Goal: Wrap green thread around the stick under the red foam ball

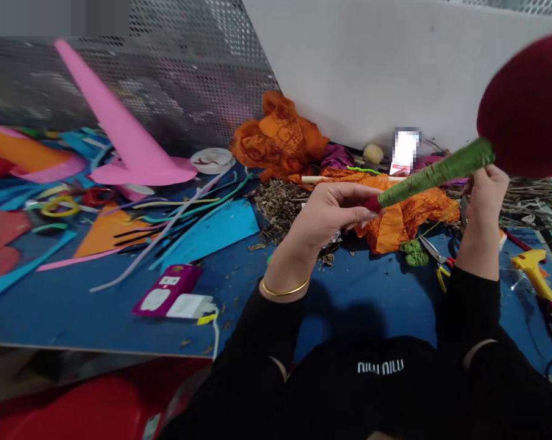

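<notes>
A dark red pointed felt hat [527,110] is held up over the table, its round brim to the right. Green material [436,174] covers most of its narrow cone, leaving a bit of red at the tip. My left hand [331,211] pinches that red tip between thumb and fingers. Near the brim, my right hand [486,189] grips the wide end of the cone from below, its fingers partly hidden. Beneath the cone lies orange cloth [390,226], with a ball of green yarn [414,252] and scissors [434,250] close to it.
A pink pointed hat [124,140] stands at the left among felt strips and a blue sheet [216,232]. Dried plant matter [278,205] lies mid-table. A purple-and-white power strip [170,292] is in front; a yellow glue gun [537,275] lies far right. A lit phone [405,150] leans at the back.
</notes>
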`<state>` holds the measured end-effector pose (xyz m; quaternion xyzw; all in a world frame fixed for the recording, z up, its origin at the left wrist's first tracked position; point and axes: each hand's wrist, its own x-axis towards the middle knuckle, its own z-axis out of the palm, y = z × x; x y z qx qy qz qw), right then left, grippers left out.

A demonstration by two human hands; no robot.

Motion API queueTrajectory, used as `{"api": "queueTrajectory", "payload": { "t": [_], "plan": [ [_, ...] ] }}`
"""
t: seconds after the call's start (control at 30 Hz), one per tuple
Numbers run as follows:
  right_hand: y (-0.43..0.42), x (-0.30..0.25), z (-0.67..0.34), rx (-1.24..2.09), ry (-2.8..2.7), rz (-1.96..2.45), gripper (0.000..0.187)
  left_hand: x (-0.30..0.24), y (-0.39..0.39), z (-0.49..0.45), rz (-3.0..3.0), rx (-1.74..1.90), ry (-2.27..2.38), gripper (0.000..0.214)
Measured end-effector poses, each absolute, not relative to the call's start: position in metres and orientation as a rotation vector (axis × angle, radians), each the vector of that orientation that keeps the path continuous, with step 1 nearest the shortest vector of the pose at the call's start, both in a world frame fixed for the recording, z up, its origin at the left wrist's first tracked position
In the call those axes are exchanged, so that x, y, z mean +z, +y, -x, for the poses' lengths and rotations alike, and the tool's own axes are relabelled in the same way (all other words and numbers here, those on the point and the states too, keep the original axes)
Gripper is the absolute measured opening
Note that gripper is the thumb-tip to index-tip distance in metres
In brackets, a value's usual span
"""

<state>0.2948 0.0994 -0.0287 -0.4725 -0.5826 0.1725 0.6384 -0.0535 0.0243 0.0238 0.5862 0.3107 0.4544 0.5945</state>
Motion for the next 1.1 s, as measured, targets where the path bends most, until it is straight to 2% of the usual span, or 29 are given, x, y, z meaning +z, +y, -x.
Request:
{"api": "queueTrajectory", "payload": {
  "t": [0.1, 0.17, 0.23, 0.33, 0.43, 0.57, 0.7, 0.83, 0.97, 1.1],
  "plan": [
    [0.086, -0.021, -0.273, 0.064, -1.204, 1.455, 0.022, 0.030, 0.021, 0.056, -1.208, 1.072, 0.635, 0.027],
    [0.072, -0.012, -0.249, -0.009, -1.269, 1.466, 0.020, 0.033, 0.021, 0.057, -1.140, 1.068, 0.614, 0.026],
    [0.059, -0.005, -0.216, 0.139, -1.397, 1.218, 0.031, 0.034, 0.022, 0.056, -1.088, 1.050, 0.617, 0.030],
    [0.040, -0.003, -0.168, 0.585, -1.598, 0.808, 0.041, 0.029, 0.026, 0.052, -1.050, 1.019, 0.621, 0.038],
    [0.026, -0.004, -0.143, 0.835, -1.791, 0.729, 0.039, 0.024, 0.030, 0.051, -1.053, 0.999, 0.623, 0.040],
    [0.013, 0.008, -0.148, 0.694, -1.777, 0.942, 0.031, 0.020, 0.035, 0.053, -1.044, 1.001, 0.634, 0.042],
    [0.008, 0.015, -0.147, 0.464, -1.547, 0.720, 0.025, 0.017, 0.040, 0.051, -0.972, 0.981, 0.640, 0.041],
    [0.011, 0.005, -0.128, 0.640, -1.366, 0.453, 0.031, 0.013, 0.041, 0.043, -0.979, 0.957, 0.659, 0.037],
    [0.013, 0.004, -0.124, 0.825, -1.254, 0.479, 0.045, 0.009, 0.040, 0.038, -1.059, 0.917, 0.646, 0.034],
    [0.007, 0.013, -0.130, 0.966, -1.166, 0.533, 0.043, 0.007, 0.038, 0.035, -1.044, 0.962, 0.667, 0.038]
  ]
}}
